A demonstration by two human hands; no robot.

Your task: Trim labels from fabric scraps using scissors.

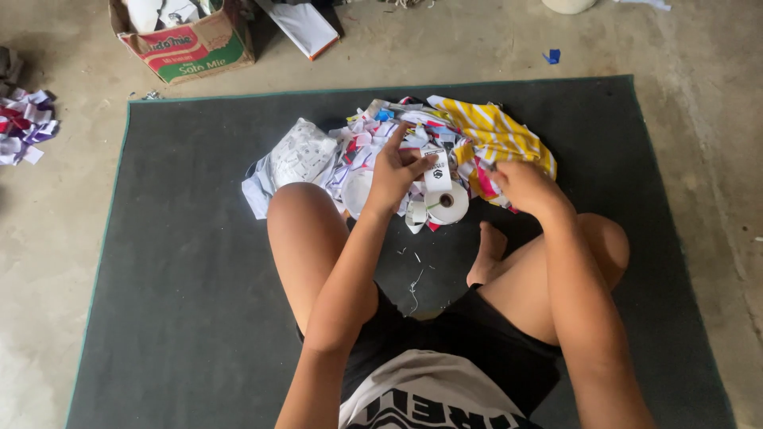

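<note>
In the head view, a white label roll [450, 202] is seen near the far edge of the dark mat [183, 262], just in front of a heap of cut paper labels [373, 143]. Its loose printed tail is pinched between the fingers of the left hand [395, 171], which are closed on the strip. The right hand [524, 187] is curled shut against a yellow striped cloth [497, 135]; what is gripped cannot be told. If the strip is pulled sharply, it could be torn, or the roll could be rolled off and unwound across the mat
</note>
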